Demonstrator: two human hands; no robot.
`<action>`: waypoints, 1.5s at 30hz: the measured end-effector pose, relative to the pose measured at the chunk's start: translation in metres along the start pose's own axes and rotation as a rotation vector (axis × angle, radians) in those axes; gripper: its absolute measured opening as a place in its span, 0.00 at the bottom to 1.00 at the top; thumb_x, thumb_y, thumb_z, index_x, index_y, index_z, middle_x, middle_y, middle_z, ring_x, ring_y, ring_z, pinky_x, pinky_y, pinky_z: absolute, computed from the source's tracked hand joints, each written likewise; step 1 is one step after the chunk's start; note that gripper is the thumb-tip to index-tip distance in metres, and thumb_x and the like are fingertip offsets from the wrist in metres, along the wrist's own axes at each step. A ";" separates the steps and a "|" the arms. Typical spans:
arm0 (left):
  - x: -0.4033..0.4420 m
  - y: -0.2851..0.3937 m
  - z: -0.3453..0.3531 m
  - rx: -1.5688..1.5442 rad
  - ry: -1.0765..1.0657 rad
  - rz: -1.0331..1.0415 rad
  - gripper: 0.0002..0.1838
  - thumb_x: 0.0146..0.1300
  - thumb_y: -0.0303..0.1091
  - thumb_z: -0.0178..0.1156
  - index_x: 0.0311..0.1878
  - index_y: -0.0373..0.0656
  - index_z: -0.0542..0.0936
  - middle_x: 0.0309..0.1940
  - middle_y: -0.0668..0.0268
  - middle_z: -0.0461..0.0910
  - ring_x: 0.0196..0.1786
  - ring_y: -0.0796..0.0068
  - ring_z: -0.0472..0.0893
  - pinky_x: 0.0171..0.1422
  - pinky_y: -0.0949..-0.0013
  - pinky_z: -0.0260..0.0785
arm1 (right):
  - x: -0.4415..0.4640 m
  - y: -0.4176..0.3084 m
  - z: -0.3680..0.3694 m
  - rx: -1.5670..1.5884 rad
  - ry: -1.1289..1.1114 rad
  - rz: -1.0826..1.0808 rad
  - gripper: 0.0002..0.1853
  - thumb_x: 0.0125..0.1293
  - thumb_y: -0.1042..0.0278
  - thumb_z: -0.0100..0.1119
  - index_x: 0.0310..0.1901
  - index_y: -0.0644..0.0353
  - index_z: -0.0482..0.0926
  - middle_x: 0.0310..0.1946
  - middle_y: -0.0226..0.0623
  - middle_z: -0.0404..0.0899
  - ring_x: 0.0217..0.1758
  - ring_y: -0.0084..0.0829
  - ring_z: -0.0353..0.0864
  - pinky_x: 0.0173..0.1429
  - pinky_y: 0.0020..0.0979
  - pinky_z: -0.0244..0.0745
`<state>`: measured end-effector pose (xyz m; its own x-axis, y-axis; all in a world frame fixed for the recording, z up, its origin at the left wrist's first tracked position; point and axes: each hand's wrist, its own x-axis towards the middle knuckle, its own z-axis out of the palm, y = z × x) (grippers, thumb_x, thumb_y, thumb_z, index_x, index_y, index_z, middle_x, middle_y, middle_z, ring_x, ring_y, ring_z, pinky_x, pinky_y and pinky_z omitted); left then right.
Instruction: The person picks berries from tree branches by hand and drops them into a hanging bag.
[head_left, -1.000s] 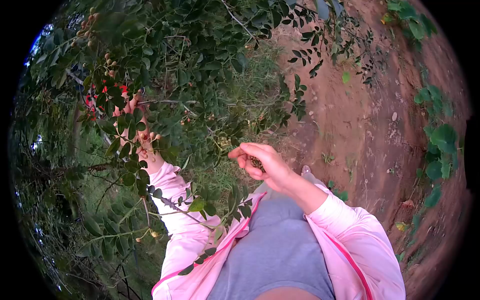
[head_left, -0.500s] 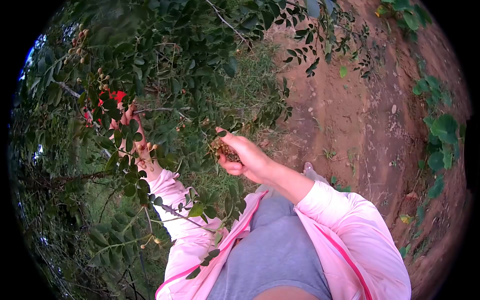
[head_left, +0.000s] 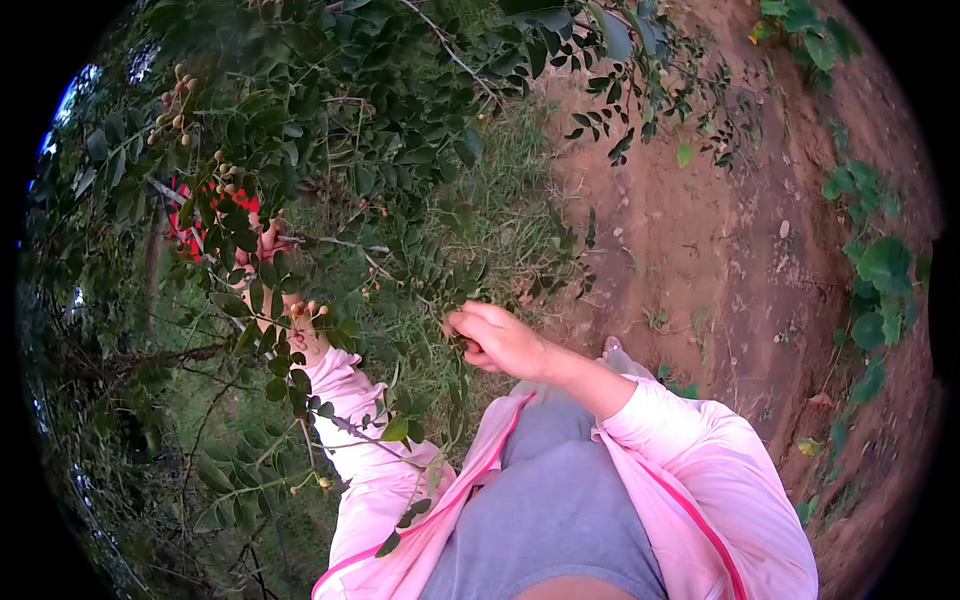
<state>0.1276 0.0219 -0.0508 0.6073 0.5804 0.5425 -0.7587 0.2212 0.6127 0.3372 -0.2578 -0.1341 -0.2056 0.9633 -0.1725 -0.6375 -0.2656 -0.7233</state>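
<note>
My right hand (head_left: pixel 503 341) is closed in front of my body at a twig end, fingers curled in. Small brownish berries (head_left: pixel 447 326) show at its fingertips; the rest of what it holds is hidden by the fist. My left hand (head_left: pixel 262 255) reaches up into the branches on the left, largely covered by leaves. Right beyond it is a bright red thing (head_left: pixel 238 200), its kind hidden by leaves. Near the left wrist hangs a small bunch of tan berries (head_left: pixel 308 309). Further up are more berry clusters (head_left: pixel 180 105).
A leafy bush (head_left: pixel 400 130) fills the left and top, with thin bare branches across my left arm (head_left: pixel 355 430). Grass (head_left: pixel 500 190) grows below. On the right runs a brown dirt path (head_left: pixel 690 230), with broad-leaved plants (head_left: pixel 885 265) along its far edge.
My right hand has turned over and shifted slightly right and down; the berry cluster seen in it before is now mostly covered. The left hand and red thing have moved a little.
</note>
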 end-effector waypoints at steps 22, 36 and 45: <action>0.015 -0.001 0.032 0.071 0.246 0.117 0.11 0.69 0.30 0.45 0.50 0.34 0.68 0.33 0.62 0.64 0.39 0.65 0.65 0.56 0.59 0.63 | -0.032 0.030 -0.090 0.171 0.333 -0.200 0.24 0.77 0.50 0.44 0.43 0.68 0.79 0.25 0.25 0.70 0.15 0.10 0.56 0.18 0.18 0.47; 0.014 0.002 0.011 -0.135 -0.327 -0.094 0.29 0.77 0.48 0.35 0.70 0.37 0.61 0.64 0.45 0.70 0.63 0.42 0.72 0.74 0.44 0.58 | 0.018 0.016 -0.067 0.515 0.040 0.012 0.28 0.75 0.43 0.42 0.46 0.67 0.74 0.32 0.32 0.71 0.19 0.14 0.59 0.17 0.17 0.48; 0.003 0.005 0.011 0.073 0.170 0.092 0.25 0.77 0.45 0.38 0.64 0.35 0.67 0.57 0.49 0.76 0.58 0.49 0.75 0.71 0.46 0.64 | 0.009 0.007 -0.059 0.630 0.023 -0.135 0.15 0.75 0.57 0.46 0.46 0.62 0.75 0.34 0.33 0.75 0.19 0.13 0.61 0.18 0.16 0.51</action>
<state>0.1279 0.0160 -0.0395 0.4828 0.7206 0.4976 -0.7864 0.1068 0.6084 0.3746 -0.2483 -0.1809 -0.0817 0.9885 -0.1272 -0.9720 -0.1072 -0.2091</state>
